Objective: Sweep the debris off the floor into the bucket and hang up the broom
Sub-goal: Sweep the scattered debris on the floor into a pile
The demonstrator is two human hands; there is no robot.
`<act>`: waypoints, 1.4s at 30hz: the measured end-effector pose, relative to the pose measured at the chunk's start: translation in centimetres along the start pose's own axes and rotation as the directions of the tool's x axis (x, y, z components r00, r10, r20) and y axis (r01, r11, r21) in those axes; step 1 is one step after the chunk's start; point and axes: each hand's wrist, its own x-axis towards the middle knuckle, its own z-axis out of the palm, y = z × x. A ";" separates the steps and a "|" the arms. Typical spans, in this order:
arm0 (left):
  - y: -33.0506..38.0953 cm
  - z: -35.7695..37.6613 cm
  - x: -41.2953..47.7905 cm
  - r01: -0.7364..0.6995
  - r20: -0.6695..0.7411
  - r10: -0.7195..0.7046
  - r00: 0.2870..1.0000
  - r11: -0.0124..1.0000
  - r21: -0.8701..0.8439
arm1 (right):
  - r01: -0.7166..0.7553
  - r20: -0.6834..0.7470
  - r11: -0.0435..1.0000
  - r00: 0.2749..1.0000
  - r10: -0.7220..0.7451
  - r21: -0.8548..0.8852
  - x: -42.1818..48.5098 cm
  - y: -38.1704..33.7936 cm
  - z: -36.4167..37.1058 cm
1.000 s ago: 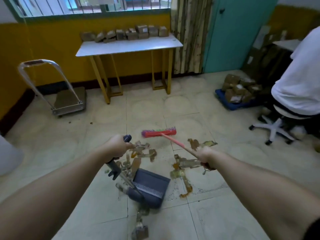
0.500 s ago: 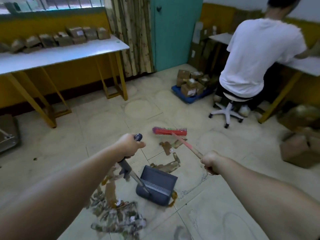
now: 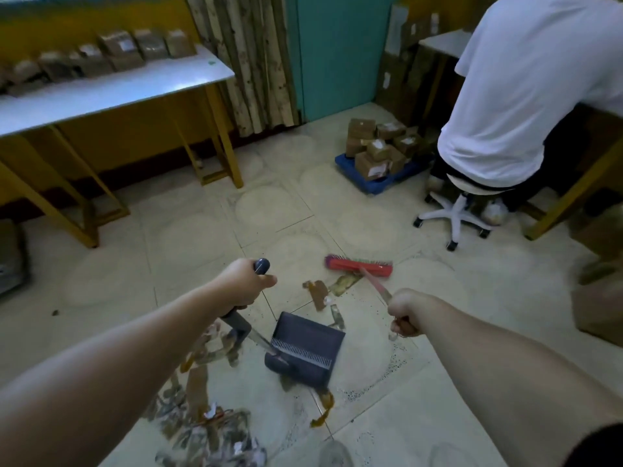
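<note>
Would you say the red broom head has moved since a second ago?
Yes: the broom head has shifted right, away from the yellow table leg and towards the white stool.

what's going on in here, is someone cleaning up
A person is sweeping the floor. Their left hand grips the long handle of a dark dustpan set on the tiles. Their right hand grips the handle of a red broom, whose head rests just beyond a few brown scraps. A bigger pile of debris lies on the floor behind the pan, not yet collected. A second person sits on a stool nearby, facing away.
</note>
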 end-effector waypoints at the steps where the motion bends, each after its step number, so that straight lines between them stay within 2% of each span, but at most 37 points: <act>1: 0.3 0.2 0.4 0.013 -0.003 -0.013 1.000 1.000 0.006 | 0.000 0.026 1.000 1.000 0.000 0.000 0.8 -0.1 0.1; 6: 0.5 0.6 1.3 0.011 0.007 -0.011 1.000 1.000 0.001 | -0.012 0.071 0.994 0.997 0.004 0.108 4.5 1.0 2.3; 10: -0.5 0.7 0.8 0.028 0.000 -0.028 1.000 1.000 -0.011 | -0.004 0.057 0.995 0.998 -0.002 0.103 4.4 1.8 4.4; 19: -5.5 -1.2 -3.2 -0.003 0.002 0.003 1.000 0.998 0.063 | 0.077 0.156 0.997 0.985 -0.081 0.029 -5.3 2.0 8.9; 26: -14.1 -3.8 -8.7 -0.044 0.013 0.043 0.999 0.994 0.095 | 0.157 0.260 0.986 0.956 -0.136 -0.059 -15.3 2.1 16.6; 31: -20.1 -5.5 -11.6 -0.048 0.013 0.047 0.999 0.997 0.064 | 0.022 0.230 0.997 0.973 -0.006 -0.069 -19.0 2.5 20.1; 37: -23.5 -6.7 -15.3 -0.048 0.029 0.050 0.998 0.998 -0.038 | 0.117 0.099 0.993 0.989 -0.113 -0.035 -20.7 3.1 22.1; 42: -26.4 -6.9 -17.8 0.022 -0.035 -0.024 0.999 0.998 -0.053 | 0.116 0.051 0.981 0.993 -0.109 -0.158 -19.2 3.4 23.6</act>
